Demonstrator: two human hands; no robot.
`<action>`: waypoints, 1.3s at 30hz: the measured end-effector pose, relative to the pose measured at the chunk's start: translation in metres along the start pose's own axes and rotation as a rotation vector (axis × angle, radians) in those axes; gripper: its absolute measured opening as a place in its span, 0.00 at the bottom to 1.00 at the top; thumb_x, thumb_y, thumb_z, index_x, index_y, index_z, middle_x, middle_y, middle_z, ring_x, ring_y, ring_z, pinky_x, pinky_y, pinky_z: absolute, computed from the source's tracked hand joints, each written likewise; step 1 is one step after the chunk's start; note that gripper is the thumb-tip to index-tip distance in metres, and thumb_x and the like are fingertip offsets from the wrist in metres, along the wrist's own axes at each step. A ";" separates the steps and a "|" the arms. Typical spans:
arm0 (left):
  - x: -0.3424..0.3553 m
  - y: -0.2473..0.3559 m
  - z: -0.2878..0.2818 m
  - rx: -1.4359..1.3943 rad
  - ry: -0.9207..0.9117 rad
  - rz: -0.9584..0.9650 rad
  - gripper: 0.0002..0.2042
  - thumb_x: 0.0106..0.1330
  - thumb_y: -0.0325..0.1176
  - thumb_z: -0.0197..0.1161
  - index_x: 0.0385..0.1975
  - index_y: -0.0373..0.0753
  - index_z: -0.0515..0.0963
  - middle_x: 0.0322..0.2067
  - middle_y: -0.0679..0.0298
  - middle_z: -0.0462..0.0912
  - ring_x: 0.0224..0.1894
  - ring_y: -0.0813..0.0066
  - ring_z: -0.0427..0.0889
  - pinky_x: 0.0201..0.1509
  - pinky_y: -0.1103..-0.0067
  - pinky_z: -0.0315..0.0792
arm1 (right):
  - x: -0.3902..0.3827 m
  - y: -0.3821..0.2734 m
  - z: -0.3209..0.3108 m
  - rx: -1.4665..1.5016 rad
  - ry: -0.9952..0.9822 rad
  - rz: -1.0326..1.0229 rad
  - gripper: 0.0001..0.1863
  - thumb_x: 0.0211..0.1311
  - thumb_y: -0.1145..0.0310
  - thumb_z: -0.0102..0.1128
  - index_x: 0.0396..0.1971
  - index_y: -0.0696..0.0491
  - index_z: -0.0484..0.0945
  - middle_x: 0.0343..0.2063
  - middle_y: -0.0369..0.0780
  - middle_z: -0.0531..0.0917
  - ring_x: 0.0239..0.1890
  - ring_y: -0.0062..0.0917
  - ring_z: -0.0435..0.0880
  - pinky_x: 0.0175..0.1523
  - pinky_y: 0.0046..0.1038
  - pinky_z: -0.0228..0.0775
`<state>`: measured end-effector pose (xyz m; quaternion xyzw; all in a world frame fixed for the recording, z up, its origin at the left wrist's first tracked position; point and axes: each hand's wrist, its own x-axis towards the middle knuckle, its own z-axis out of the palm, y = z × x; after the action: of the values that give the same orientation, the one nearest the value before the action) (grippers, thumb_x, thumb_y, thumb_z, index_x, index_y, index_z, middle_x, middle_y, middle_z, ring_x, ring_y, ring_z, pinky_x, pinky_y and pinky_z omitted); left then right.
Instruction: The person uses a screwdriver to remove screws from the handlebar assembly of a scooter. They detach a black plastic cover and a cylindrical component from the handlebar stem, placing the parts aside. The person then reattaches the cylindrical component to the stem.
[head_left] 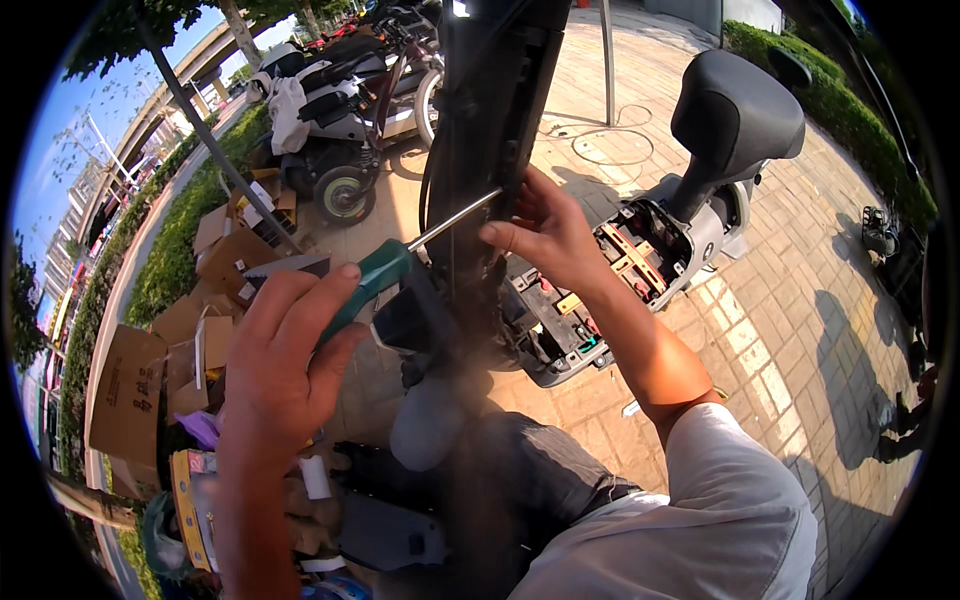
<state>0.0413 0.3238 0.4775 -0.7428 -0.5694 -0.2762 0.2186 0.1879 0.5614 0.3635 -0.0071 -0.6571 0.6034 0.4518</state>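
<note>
My left hand (pixel 285 345) is closed around the green handle of a screwdriver (pixel 385 270). Its metal shaft slants up to the right, and the tip meets the tall black front panel (pixel 490 130) of an electric scooter. At the panel's right edge, just below the tip, is my right hand (pixel 545 230). Its thumb lies across the panel's face, while its curled fingers grip the edge and are partly hidden. No screw can be made out at the tip. Behind my right forearm lies the scooter's opened floor section (pixel 620 270), with wiring and orange-red strips showing.
The scooter's black seat (pixel 735 115) rises at the right. Parked scooters (pixel 350 110) stand at the back left. Cardboard boxes (pixel 130 400) are heaped along the left, near a dark grey plastic part (pixel 390 530) beside my legs. A metal pole (pixel 607 60) stands on the brick paving.
</note>
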 end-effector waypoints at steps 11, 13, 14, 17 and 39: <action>0.034 0.002 -0.007 -0.206 -0.433 -0.714 0.14 0.57 0.40 0.69 0.32 0.34 0.82 0.19 0.60 0.77 0.21 0.68 0.77 0.24 0.72 0.64 | -0.001 0.001 -0.001 0.019 0.002 -0.007 0.40 0.57 0.75 0.71 0.68 0.60 0.58 0.52 0.42 0.77 0.52 0.25 0.78 0.56 0.28 0.73; 0.024 0.000 0.005 -0.047 -0.288 -0.552 0.13 0.57 0.40 0.69 0.29 0.35 0.80 0.19 0.59 0.78 0.22 0.63 0.78 0.26 0.70 0.66 | -0.001 0.002 -0.001 0.025 -0.005 -0.018 0.40 0.57 0.75 0.71 0.67 0.60 0.59 0.51 0.42 0.77 0.51 0.25 0.79 0.56 0.28 0.74; 0.019 -0.001 0.010 0.053 -0.195 -0.438 0.13 0.57 0.40 0.69 0.28 0.35 0.80 0.19 0.59 0.78 0.23 0.60 0.79 0.26 0.70 0.67 | -0.001 0.002 -0.001 0.025 0.002 -0.014 0.40 0.56 0.75 0.71 0.67 0.60 0.59 0.51 0.41 0.77 0.51 0.25 0.79 0.56 0.28 0.74; 0.011 -0.002 0.020 0.532 -0.112 -0.172 0.13 0.57 0.40 0.70 0.26 0.36 0.78 0.20 0.59 0.79 0.25 0.55 0.81 0.28 0.68 0.69 | -0.001 0.003 -0.003 0.019 0.015 -0.014 0.40 0.56 0.75 0.71 0.67 0.59 0.60 0.51 0.41 0.78 0.51 0.24 0.79 0.56 0.28 0.74; -0.009 -0.033 0.009 0.248 -0.089 -0.049 0.17 0.64 0.49 0.65 0.37 0.39 0.83 0.22 0.64 0.78 0.19 0.80 0.73 0.23 0.80 0.66 | -0.009 0.002 -0.006 -0.359 0.075 -0.095 0.28 0.70 0.61 0.58 0.62 0.64 0.67 0.52 0.49 0.80 0.54 0.35 0.80 0.59 0.35 0.73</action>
<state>0.0090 0.3322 0.4651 -0.7075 -0.6262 -0.1757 0.2765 0.1954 0.5616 0.3560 -0.0792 -0.7364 0.4539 0.4954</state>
